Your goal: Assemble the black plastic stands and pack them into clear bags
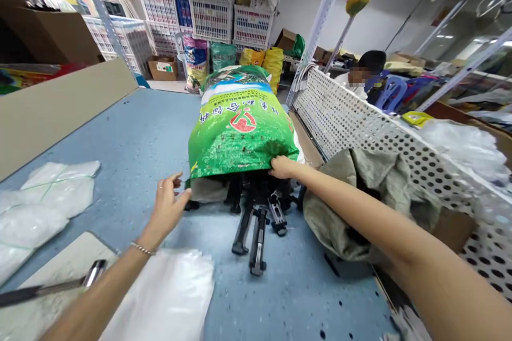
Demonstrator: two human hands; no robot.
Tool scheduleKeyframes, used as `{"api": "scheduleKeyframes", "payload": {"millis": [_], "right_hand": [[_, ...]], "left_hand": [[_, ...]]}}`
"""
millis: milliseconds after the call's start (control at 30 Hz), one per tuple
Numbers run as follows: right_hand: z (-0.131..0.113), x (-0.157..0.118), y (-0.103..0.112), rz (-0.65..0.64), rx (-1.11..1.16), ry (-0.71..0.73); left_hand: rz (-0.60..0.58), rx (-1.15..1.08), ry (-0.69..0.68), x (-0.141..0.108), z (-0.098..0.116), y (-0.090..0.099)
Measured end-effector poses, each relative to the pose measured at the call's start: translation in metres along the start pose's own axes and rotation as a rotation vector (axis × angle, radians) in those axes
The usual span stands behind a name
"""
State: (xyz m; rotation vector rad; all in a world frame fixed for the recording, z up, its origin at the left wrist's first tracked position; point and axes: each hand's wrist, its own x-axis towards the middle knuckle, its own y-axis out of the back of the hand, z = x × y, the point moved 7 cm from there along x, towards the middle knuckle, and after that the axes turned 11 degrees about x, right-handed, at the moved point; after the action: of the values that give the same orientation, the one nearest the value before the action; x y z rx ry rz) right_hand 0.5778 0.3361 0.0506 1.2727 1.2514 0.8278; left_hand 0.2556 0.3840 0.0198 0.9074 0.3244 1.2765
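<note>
Blue table: edge handling of the green sack

Position. The green sack lies on its side on the blue table, near edge toward the person. Several black parts protrude from beneath that edge.

Handling. The step in hand appears to be control of the sack's edge around the parts. For best results, support the edge near both corners so that the fabric does not sag between them. Lift before pulling; the parts' ends look liable to snag. Apply force evenly, since a one-sided pull could twist the sack.

Hand pose. The right hand grips the edge near the sack's right corner, fingers curled into the fabric, forearm reaching across a gray cloth bag. The left hand is unclenched and holds nothing, its thumb extended toward the sack's left corner; contact there cannot be confirmed.

Surroundings. White plastic sheets lie in front of the sack, toward its left. A perforated panel stands to its right; stacked crates rise behind it.
</note>
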Motion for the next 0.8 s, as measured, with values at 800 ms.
{"api": "scheduleKeyframes", "payload": {"millis": [800], "right_hand": [[-0.093, -0.239, -0.146, 0.246, 1.645, 0.149]], "left_hand": [[-0.513, -0.574, 0.062, -0.260, 0.117, -0.044]]}}
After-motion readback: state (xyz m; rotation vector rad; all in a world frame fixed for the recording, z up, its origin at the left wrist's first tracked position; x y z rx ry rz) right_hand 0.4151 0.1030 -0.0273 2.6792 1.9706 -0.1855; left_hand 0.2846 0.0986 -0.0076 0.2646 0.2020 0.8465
